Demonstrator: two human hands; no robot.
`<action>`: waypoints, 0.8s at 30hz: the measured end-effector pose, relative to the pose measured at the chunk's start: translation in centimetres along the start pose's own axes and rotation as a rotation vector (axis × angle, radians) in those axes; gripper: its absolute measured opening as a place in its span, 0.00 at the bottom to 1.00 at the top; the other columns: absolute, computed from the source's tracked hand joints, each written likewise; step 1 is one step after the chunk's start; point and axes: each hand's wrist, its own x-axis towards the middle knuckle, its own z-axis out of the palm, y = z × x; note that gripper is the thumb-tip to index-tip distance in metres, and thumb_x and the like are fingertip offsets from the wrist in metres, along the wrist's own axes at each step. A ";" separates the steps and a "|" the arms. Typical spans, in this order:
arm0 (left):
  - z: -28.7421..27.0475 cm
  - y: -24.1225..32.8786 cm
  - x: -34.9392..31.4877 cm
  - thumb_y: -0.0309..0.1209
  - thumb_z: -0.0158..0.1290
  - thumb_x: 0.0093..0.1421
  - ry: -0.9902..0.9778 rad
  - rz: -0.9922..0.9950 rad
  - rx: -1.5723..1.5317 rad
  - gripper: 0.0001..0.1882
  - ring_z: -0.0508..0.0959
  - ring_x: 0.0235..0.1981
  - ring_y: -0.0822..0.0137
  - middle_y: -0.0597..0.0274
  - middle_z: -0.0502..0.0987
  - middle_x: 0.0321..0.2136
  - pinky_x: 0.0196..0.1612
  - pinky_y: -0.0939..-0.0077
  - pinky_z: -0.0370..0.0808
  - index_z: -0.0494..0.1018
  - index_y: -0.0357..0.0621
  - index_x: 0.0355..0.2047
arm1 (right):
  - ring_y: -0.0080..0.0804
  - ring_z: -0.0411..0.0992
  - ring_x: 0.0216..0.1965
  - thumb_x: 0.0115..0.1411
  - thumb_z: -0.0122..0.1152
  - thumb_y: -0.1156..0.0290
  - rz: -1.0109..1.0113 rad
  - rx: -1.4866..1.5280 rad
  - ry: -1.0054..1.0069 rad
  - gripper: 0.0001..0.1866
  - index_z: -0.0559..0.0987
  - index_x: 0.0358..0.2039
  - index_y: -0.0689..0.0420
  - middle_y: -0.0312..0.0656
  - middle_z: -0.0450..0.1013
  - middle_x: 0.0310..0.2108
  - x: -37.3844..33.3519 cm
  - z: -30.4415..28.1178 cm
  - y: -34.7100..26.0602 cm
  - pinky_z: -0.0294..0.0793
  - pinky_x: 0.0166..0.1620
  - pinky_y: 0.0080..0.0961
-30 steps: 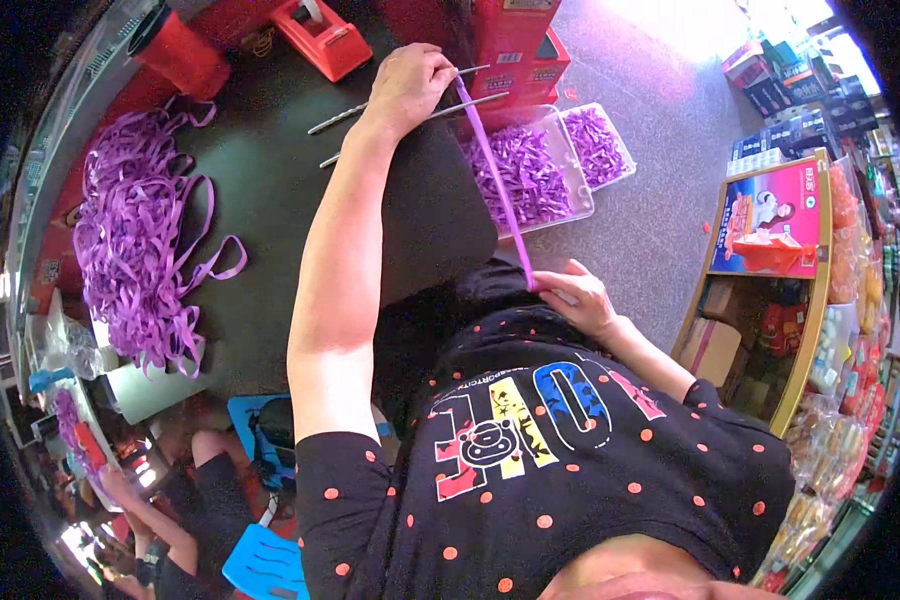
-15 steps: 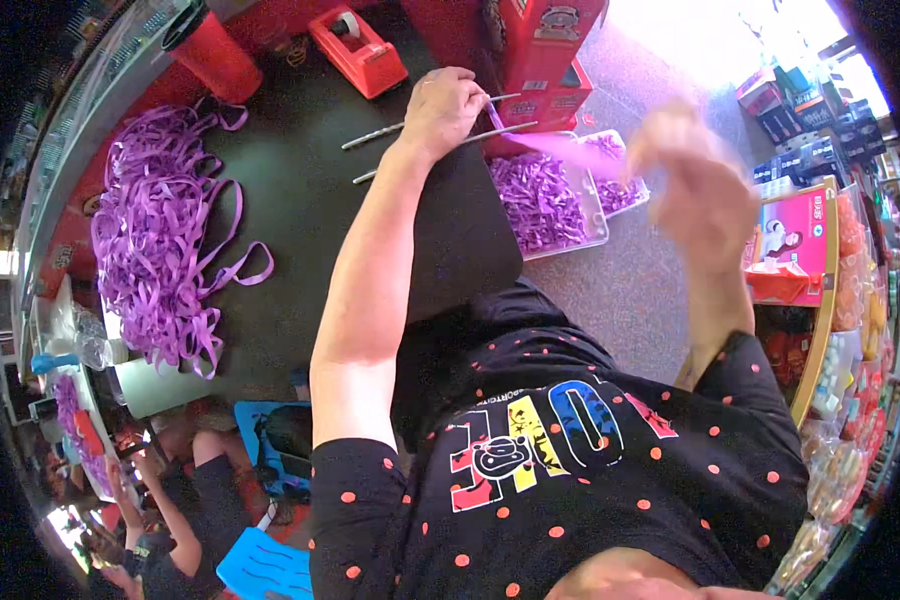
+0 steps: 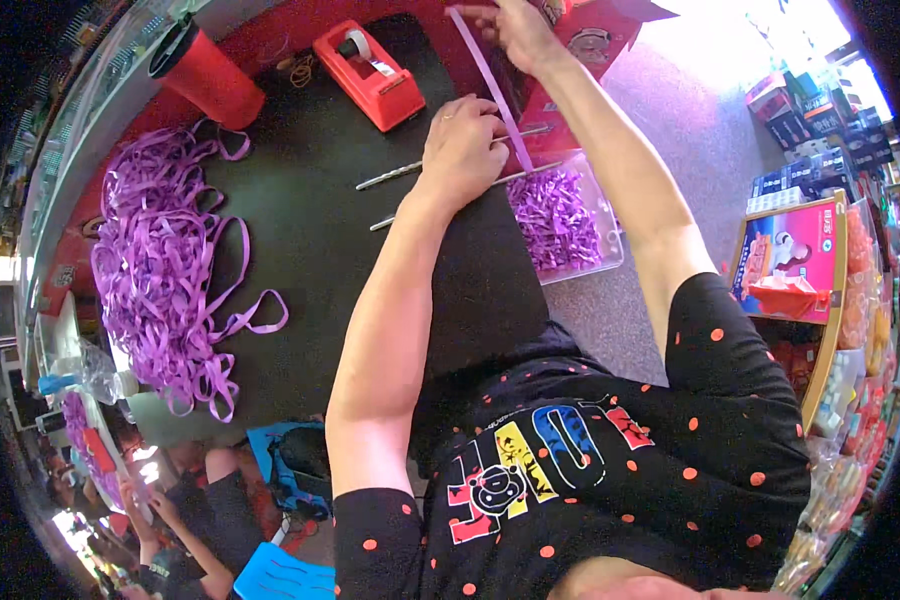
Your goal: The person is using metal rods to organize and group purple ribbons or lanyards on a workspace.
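At twelve o'clock, the right hand [image 3: 522,35] pinches a purple ribbon strip [image 3: 488,76] by its upper end. The left hand [image 3: 465,148] curls over two metal rods [image 3: 390,176]; its grip I cannot tell. The ribbon heap [image 3: 165,270] lies at nine.

The left hand [image 3: 460,152] and fingers [image 3: 485,122] hide the middles of two metal rods [image 3: 390,177].

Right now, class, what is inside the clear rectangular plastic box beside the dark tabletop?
The clear box holds a heap of short purple strips. The heap covers the box's bottom, and the dark tabletop seems to hide its left side.
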 end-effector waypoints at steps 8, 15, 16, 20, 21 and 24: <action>0.3 0.6 -0.7 0.25 0.56 0.44 0.041 -0.073 -0.002 0.09 0.71 0.48 0.52 0.54 0.75 0.40 0.54 0.63 0.67 0.79 0.41 0.29 | 0.36 0.72 0.43 0.67 0.45 0.60 0.107 0.105 0.101 0.23 0.62 0.59 0.57 0.46 0.73 0.45 -1.6 -2.1 6.3 0.70 0.50 0.32; 1.5 2.9 1.9 0.22 0.58 0.43 0.106 0.023 -0.117 0.12 0.69 0.49 0.50 0.52 0.72 0.45 0.55 0.61 0.67 0.78 0.46 0.31 | 0.30 0.72 0.41 0.67 0.45 0.55 0.063 0.005 -0.026 0.22 0.71 0.54 0.56 0.42 0.75 0.39 -7.2 -14.9 16.3 0.72 0.48 0.30; 0.6 1.0 0.1 0.22 0.58 0.43 0.095 -0.042 -0.073 0.11 0.69 0.50 0.50 0.52 0.72 0.46 0.55 0.62 0.67 0.79 0.46 0.30 | 0.31 0.71 0.43 0.67 0.45 0.57 0.200 -0.108 0.006 0.21 0.71 0.54 0.56 0.43 0.75 0.42 -9.0 -10.7 17.6 0.71 0.49 0.29; -0.5 0.3 -1.1 0.23 0.58 0.44 0.073 -0.092 -0.037 0.10 0.69 0.51 0.51 0.54 0.72 0.47 0.55 0.62 0.67 0.79 0.47 0.30 | 0.31 0.69 0.51 0.69 0.43 0.62 0.082 -0.616 0.058 0.20 0.69 0.56 0.60 0.45 0.71 0.52 -21.5 -6.3 16.9 0.67 0.55 0.29; -0.4 0.3 -1.1 0.23 0.58 0.45 0.059 -0.099 -0.033 0.10 0.69 0.51 0.52 0.54 0.73 0.47 0.55 0.62 0.67 0.79 0.47 0.30 | 0.31 0.68 0.53 0.69 0.44 0.63 0.101 -0.644 0.083 0.20 0.69 0.56 0.61 0.45 0.70 0.53 -24.5 -4.8 15.2 0.66 0.56 0.29; 0.2 0.7 -0.3 0.23 0.59 0.44 0.053 -0.060 -0.043 0.10 0.70 0.51 0.52 0.54 0.73 0.47 0.55 0.62 0.68 0.80 0.47 0.30 | 0.31 0.68 0.54 0.69 0.46 0.62 0.101 -0.655 0.093 0.22 0.66 0.59 0.60 0.46 0.70 0.53 -32.1 -4.0 12.6 0.65 0.57 0.30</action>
